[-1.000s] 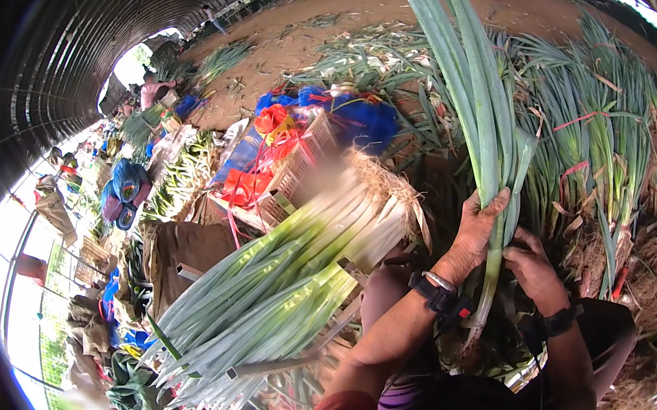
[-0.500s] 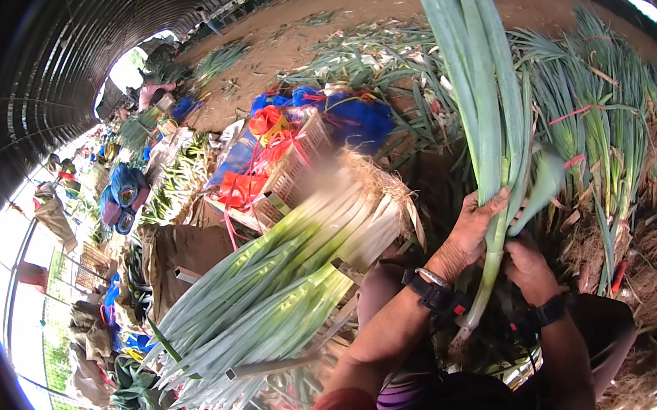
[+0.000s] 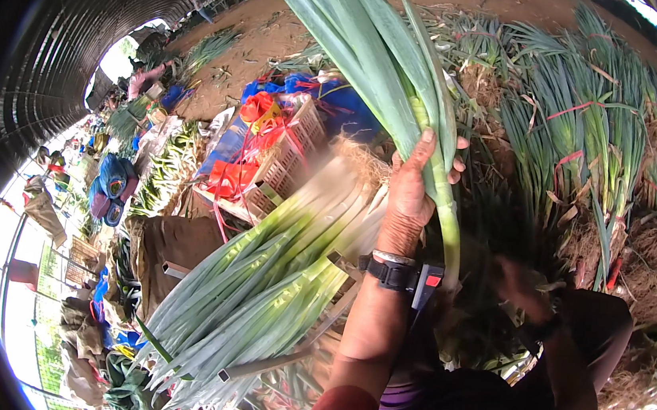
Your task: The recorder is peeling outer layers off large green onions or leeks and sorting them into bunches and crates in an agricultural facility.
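Note:
My left hand (image 3: 411, 194) is wrapped around a large green onion (image 3: 384, 59) just below where its leaves fan out. Its leaves slant up toward the top left, and the pale stalk hangs down past my wrist. Lower and to the right, my right hand (image 3: 524, 289) is apart from the stalk; motion smears its fingers. To the left of my left forearm lies a pile of trimmed-looking green onions (image 3: 248, 285). Their white root ends point up and right, and their leaves spread to the lower left over a metal-framed rack (image 3: 267, 368).
Beyond the pile stands a pale plastic crate (image 3: 289, 157) with red plastic strips (image 3: 231, 179) on it and blue material around it. Tied bundles of green onions (image 3: 585, 128) stand at the right. Loose leaves litter the brown ground (image 3: 494, 2).
My left hand has moved left and up with the green onion, which now leans further left. My right hand has come off the stalk and dropped slightly.

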The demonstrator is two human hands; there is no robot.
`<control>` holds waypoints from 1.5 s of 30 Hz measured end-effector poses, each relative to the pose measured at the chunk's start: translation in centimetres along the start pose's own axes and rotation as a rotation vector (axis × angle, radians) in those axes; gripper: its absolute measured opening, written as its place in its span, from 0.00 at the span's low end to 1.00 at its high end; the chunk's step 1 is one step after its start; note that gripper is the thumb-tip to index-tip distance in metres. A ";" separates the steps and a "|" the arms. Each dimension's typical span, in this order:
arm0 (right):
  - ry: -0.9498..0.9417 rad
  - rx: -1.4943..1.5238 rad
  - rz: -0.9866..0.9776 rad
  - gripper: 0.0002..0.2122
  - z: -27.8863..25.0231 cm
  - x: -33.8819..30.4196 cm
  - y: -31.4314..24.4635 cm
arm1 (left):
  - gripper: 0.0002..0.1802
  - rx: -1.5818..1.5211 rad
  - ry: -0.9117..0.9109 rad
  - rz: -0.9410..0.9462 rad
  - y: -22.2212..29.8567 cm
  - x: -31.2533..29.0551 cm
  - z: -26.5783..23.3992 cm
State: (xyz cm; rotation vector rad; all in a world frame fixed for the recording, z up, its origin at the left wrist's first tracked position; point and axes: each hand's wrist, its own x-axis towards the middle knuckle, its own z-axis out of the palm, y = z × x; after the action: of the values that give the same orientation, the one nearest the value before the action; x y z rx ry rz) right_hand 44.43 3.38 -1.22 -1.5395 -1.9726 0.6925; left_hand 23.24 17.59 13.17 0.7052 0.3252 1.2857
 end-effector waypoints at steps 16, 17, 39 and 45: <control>0.195 0.463 -0.029 0.11 -0.4 4.7 -8.1 | 0.36 -0.072 -0.146 -0.011 -2.7 -0.1 -1.9; 0.247 0.495 -0.095 0.11 -0.3 4.8 -8.2 | 0.37 -0.111 -0.198 -0.037 -2.5 0.0 -1.6; 0.548 1.039 0.080 0.06 -1.2 0.7 -7.7 | 0.22 -0.045 0.057 0.224 -0.9 2.4 -5.9; -0.030 0.163 -0.267 0.14 -0.8 -4.1 -5.2 | 0.26 0.105 0.040 0.260 -0.9 1.1 -4.9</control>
State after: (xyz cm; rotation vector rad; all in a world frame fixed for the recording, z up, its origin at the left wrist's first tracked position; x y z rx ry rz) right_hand 42.22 -1.63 2.50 -1.1509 -2.0393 0.7462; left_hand 21.28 19.95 9.09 0.8318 0.3430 1.5392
